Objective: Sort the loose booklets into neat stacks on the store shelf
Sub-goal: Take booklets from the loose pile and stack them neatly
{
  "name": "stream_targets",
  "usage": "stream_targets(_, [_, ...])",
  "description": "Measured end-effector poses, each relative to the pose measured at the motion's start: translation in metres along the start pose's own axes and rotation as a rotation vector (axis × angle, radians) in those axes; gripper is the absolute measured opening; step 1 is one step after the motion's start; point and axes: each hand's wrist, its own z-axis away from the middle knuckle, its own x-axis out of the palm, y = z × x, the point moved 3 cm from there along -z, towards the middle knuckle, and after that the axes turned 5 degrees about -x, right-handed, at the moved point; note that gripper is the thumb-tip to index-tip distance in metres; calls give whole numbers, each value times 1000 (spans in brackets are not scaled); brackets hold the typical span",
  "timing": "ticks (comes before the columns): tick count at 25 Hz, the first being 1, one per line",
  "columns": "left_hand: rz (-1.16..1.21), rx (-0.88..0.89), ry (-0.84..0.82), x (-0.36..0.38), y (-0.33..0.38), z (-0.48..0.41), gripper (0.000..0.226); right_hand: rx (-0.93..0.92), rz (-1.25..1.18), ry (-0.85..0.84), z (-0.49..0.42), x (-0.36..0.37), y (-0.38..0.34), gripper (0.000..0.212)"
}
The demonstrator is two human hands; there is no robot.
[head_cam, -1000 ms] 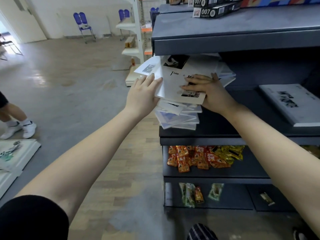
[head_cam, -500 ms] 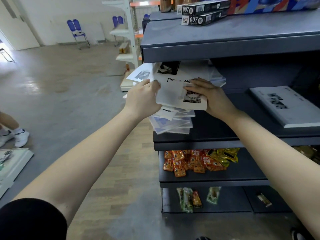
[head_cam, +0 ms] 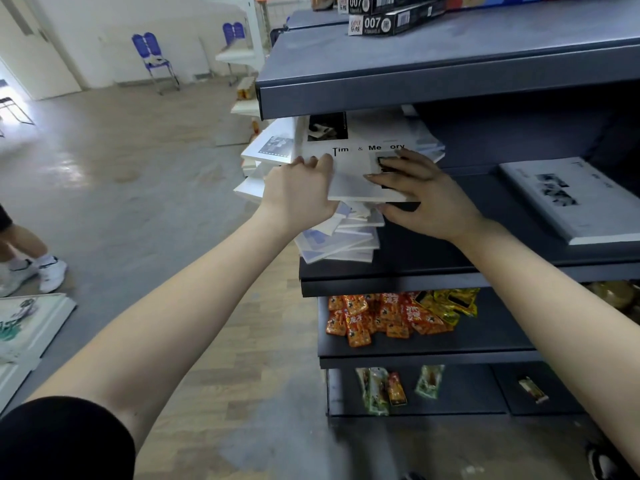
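Grey shelf (head_cam: 450, 251), centre frame. The booklet pile (head_cam: 343, 244) sits at its left end, fanned, with several overhanging left toward the aisle. The top booklet (head_cam: 356, 174) lies flat with its near edge roughly parallel to the shelf front; its long axis is hard to call. Left hand (head_cam: 298, 199) curls over its left edge, thumb hidden. Right hand (head_cam: 426, 199) is flat on the cover, fingers spread, gripping nothing. Squaring up likely means pushing right and inward.

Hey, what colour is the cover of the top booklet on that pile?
The top booklet is white with black lettering and black-and-white photos; head view.
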Motion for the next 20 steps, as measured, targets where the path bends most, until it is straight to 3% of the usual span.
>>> stream_targets(2, [58, 24, 1, 9, -3, 0, 59, -9, 67, 35, -5, -1, -1, 49])
stream_targets(5, [143, 91, 168, 12, 1, 10, 63, -9, 149, -56, -7, 2, -2, 60])
stream_targets(7, [202, 104, 262, 16, 8, 14, 58, -10, 206, -103, -7, 1, 1, 65])
stream_targets(10, [316, 38, 229, 16, 18, 15, 49, -27, 149, -94, -5, -2, 13, 60])
stream_targets(15, [476, 35, 167, 14, 52, 23, 44, -109, 42, 125, 17, -16, 39, 46])
stream_targets(20, [534, 21, 266, 8, 110, 19, 40, -138, 31, 204, 57, -48, 67, 46])
